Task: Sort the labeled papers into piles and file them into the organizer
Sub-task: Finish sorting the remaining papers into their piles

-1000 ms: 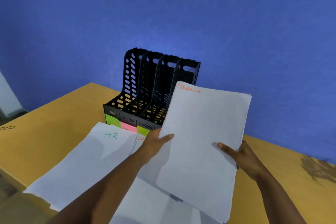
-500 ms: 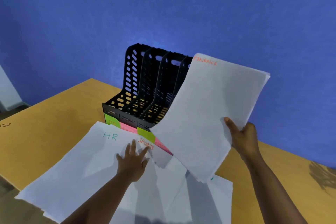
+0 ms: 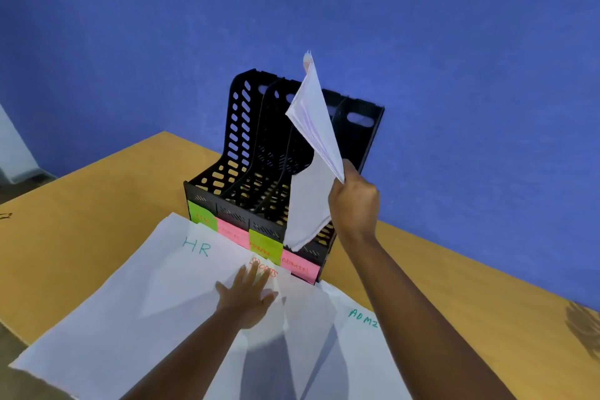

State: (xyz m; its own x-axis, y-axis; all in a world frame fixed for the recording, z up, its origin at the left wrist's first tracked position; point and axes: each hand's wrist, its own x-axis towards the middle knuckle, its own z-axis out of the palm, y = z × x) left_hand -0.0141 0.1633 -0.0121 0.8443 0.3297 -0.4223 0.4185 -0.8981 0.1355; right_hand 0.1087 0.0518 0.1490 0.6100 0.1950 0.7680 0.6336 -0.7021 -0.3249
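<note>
A black four-slot organizer (image 3: 242, 143) stands on the wooden table, with green and pink sticky labels (image 3: 265, 245) along its front. My right hand (image 3: 354, 201) grips a stack of white papers (image 3: 310, 178), held upright and edge-on over the right-hand slots, its lower corner dipping toward the front of the organizer. My left hand (image 3: 245, 297) lies flat, fingers spread, on papers spread in front of the organizer. The "HR" pile (image 3: 136, 295) lies at the left, a "SPORTS" sheet (image 3: 276, 269) in the middle, and a sheet marked "ADM…" (image 3: 360, 344) at the right.
The wooden table (image 3: 97, 204) stretches left and right of the papers. A blue wall (image 3: 454, 58) rises right behind the organizer. The table's near left edge runs under the HR pile.
My left hand let go of the stack and pressed down on the spread papers. My right hand lifted the stack and turned it upright over the organizer.
</note>
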